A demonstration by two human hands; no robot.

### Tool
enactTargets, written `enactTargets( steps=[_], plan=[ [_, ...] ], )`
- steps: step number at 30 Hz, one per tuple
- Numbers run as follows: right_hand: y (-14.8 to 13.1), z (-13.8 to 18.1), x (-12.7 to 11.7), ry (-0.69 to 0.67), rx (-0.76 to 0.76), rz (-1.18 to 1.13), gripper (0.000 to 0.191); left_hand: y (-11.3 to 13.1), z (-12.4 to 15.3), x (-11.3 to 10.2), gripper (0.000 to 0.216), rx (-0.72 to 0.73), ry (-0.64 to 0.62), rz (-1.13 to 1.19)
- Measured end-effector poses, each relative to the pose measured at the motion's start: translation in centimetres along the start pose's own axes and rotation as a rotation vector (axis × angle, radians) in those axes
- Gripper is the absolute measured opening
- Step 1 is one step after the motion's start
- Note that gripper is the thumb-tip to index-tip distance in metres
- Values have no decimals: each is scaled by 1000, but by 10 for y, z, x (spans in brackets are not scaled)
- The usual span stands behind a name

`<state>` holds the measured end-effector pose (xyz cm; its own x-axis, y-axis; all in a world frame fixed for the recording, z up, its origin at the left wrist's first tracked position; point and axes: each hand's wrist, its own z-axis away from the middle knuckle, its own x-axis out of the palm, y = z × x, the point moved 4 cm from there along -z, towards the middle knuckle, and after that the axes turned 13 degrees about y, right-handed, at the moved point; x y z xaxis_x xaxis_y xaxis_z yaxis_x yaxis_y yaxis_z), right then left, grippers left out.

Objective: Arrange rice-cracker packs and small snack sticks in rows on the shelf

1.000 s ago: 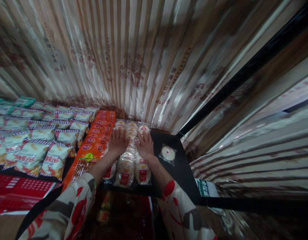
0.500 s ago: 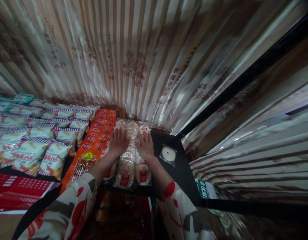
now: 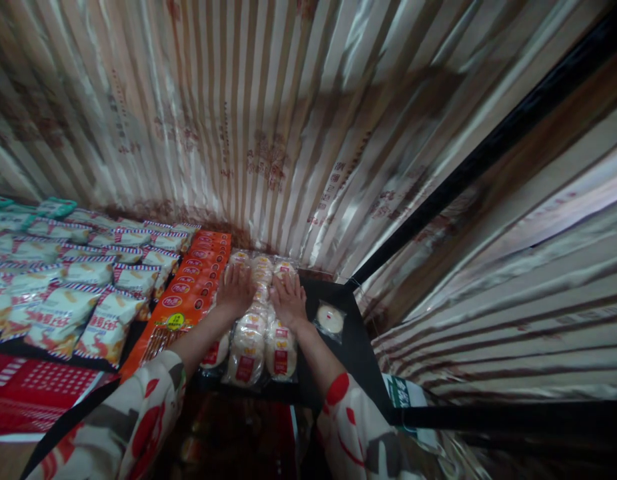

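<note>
Round white crackers in clear wrappers with red labels (image 3: 247, 363) lie in three overlapping rows on a black shelf (image 3: 355, 363). My left hand (image 3: 235, 290) rests flat over the left row, its fingers stretched away from me. On the right row lies my right hand (image 3: 289, 298), palm down with the fingers slightly spread. Between the hands the middle row shows. Parts of the outer rows are hidden beneath my palms. One single wrapped cracker (image 3: 330, 320) lies apart, to the right of my right hand.
Orange snack packets (image 3: 181, 292) overlap in a row left of the crackers. Beyond them lie several white snack bags (image 3: 111, 323) and a red basket (image 3: 38, 393). A striped curtain (image 3: 268, 133) hangs behind; a black pole (image 3: 438, 183) slants at the right.
The view has shifted slightly, so the shelf sits a little lower and further left. Both hands stay flat on the cracker rows, with little visible movement.
</note>
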<state>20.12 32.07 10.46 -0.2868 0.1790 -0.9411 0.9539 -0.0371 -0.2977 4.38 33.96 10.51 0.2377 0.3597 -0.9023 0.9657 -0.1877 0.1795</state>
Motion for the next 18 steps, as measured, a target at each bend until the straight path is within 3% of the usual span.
enactTargets(
  steps=[4, 10, 14, 18],
  plan=[
    [-6, 18, -12, 42, -32, -1, 54, -3, 23, -17, 52, 29, 90, 18],
    [-12, 76, -10, 231, -112, 17, 50, -6, 90, -40, 54, 80, 315, 70],
    [-10, 109, 2, 380, -112, 59, 49, -2, 128, -40, 52, 76, 403, 65],
    [-12, 121, 13, 424, -150, 97, 49, 0, 142, -31, 56, 71, 414, 69]
  ],
)
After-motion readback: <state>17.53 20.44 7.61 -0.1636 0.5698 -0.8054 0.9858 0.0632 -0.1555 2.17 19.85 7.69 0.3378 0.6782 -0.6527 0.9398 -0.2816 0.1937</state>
